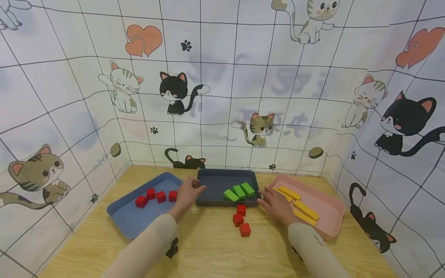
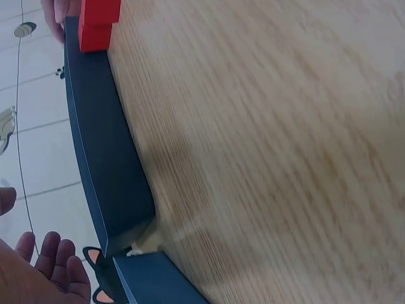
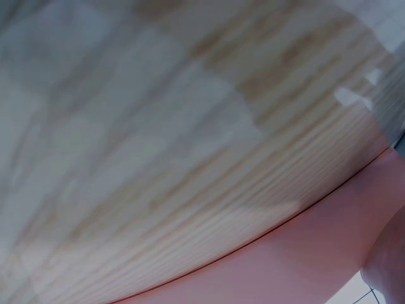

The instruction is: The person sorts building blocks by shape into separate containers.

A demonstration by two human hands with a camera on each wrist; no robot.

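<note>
My left hand hovers between the blue tray and the dark tray, its thumb and fingers apart and nothing between them. Loosely bent fingers show in the left wrist view. Several red cubes lie in the blue tray, one partly behind that hand. The right hand reaches over the near left rim of the pink tray, fingertips close to the dark tray's right end, holding nothing visible. Green blocks lean together in the dark tray; several yellow strips lie in the pink one.
Three red cubes sit on the wooden table in front of the dark tray. A cloth wall printed with cats and grid lines encloses the table's back and sides.
</note>
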